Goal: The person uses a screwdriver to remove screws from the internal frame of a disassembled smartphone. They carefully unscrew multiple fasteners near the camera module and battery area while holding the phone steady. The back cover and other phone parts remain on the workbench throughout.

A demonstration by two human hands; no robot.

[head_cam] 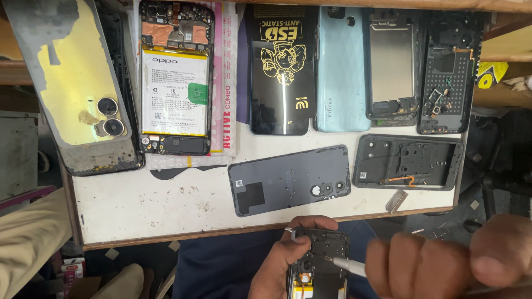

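An opened phone [317, 264] is gripped by the left hand [288, 256] near the table [138, 205] edge — a screwdriver [348, 266], pinched in the right hand [443, 263], is set on a screw; steady turning seems needed next.

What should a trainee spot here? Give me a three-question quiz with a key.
1. True or false: the opened phone in the left hand lies flat on the table.
2. The white-tipped tool is held by: A) the left hand, B) the right hand.
3. What colour is the back cover nearest the table's front edge?
Key: 1 false; 2 B; 3 grey.
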